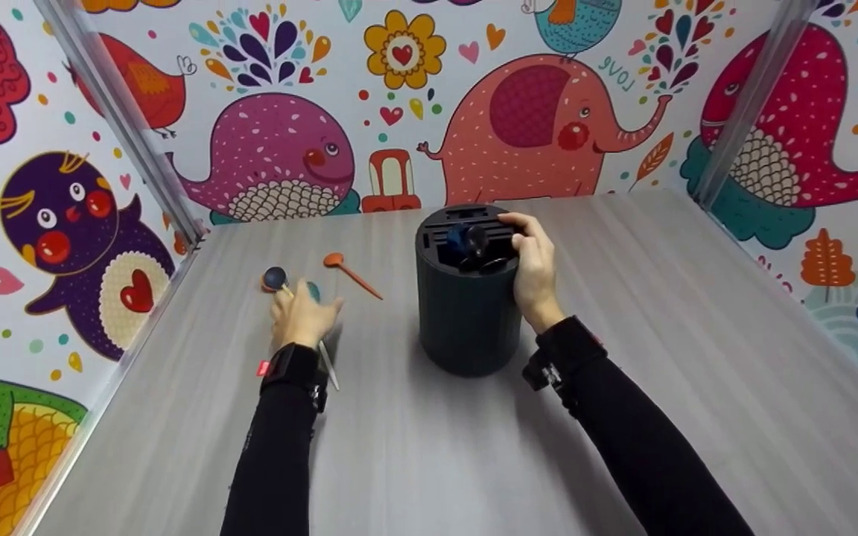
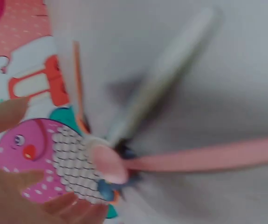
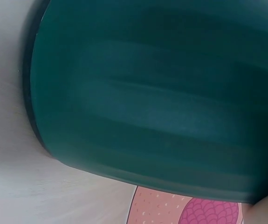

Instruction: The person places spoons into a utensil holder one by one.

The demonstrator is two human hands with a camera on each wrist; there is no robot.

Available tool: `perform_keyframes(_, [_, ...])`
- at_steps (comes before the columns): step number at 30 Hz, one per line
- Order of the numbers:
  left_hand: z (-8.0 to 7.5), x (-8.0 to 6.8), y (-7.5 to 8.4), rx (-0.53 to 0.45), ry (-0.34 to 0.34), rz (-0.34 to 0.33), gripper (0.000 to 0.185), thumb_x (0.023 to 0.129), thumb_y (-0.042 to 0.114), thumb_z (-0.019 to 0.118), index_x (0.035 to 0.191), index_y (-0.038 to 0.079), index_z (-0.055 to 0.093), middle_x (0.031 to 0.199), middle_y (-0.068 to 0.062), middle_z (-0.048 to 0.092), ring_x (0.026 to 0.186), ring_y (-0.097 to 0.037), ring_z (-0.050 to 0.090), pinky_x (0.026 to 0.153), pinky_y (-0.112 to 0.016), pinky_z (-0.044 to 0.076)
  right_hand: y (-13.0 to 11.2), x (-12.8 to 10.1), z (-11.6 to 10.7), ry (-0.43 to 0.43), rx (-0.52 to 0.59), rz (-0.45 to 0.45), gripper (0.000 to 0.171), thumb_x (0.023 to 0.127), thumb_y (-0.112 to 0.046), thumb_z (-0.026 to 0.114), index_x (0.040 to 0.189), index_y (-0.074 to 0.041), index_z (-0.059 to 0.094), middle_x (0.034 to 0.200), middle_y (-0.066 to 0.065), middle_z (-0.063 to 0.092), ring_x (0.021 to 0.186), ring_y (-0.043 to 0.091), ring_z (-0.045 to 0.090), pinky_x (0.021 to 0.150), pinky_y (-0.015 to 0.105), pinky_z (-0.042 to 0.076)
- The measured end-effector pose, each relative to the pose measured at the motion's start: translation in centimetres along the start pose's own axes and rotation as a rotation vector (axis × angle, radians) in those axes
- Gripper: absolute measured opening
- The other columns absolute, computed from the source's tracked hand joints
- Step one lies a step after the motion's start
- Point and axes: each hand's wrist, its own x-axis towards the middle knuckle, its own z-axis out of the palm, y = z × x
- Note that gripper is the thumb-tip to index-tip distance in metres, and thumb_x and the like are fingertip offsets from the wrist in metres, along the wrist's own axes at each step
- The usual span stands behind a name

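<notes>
**Q:** Two hands appear in the head view. What does each one do, and why is it placed so?

**A:** The right hand (image 1: 533, 268) wraps the rim and upper side of the dark cylindrical plastic holder (image 1: 466, 313), its fingers curled over the top edge and clamped on it. Judged from that grip, it steadies the upright holder on the grey wood-grain table (image 1: 697, 387). The left hand (image 1: 302, 316) lies to the holder's left over a group of loose spoons. A pale handle (image 1: 328, 365) runs back beneath the wrist, which suggests a grip, but motion blur leaves it impossible to tell whether the fingers are closed on it.

**Q:** What lies near the left hand?

**A:** A small dark-blue round-bowled spoon (image 1: 274, 278) and a teal one (image 1: 313, 290) sit just at the fingertips. An orange plastic spoon with a thin handle (image 1: 351, 274) lies slightly apart, toward the holder. The left wrist view shows a pale grey handle (image 2: 166, 74) and a pink handle (image 2: 208, 158) crossing close to the camera, both blurred.

**Q:** What does the holder contain?

**A:** Its slotted top shows dark-blue rounded pieces (image 1: 466, 240) standing in the openings, probably spoon bowls. The right wrist view shows only the holder's dark teal wall (image 3: 147, 102).
</notes>
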Motion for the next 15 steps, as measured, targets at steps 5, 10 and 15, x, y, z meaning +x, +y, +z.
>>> perform_keyframes(5, [1.0,-0.2,-1.8,0.079,-0.048,-0.042,0.061,0.097,0.019,0.057,0.154,0.008,0.038,0.148,-0.036,0.032,0.137,-0.056,0.031,0.107,-0.066,0.032,0.2,-0.4,0.3,-0.013,0.020,0.012,0.044,0.091,-0.006,0.035,0.124,0.008,0.061,0.123,0.021,0.061,0.102,0.019,0.055,0.093,0.030,0.041])
perform_keyframes(10, [1.7,0.0,-2.3,0.149,0.045,-0.014,0.043,0.095,0.012,0.059,0.136,0.001,0.056,0.135,-0.034,0.047,0.123,-0.054,0.047,0.100,-0.064,0.040,0.2,-0.3,0.2,-0.009,0.027,-0.001,0.044,0.091,-0.005,0.035,0.124,0.009,0.061,0.123,0.022,0.060,0.102,0.020,0.055,0.093,0.030,0.040])
perform_keyframes(15, [1.7,0.3,-2.1,0.146,0.080,0.000,0.036,0.094,0.008,0.060,0.128,-0.003,0.060,0.130,-0.033,0.052,0.118,-0.054,0.052,0.096,-0.064,0.044,0.2,-0.1,0.0,-0.009,0.023,-0.018,0.044,0.091,-0.005,0.035,0.124,0.009,0.060,0.124,0.022,0.060,0.105,0.021,0.055,0.095,0.030,0.039])
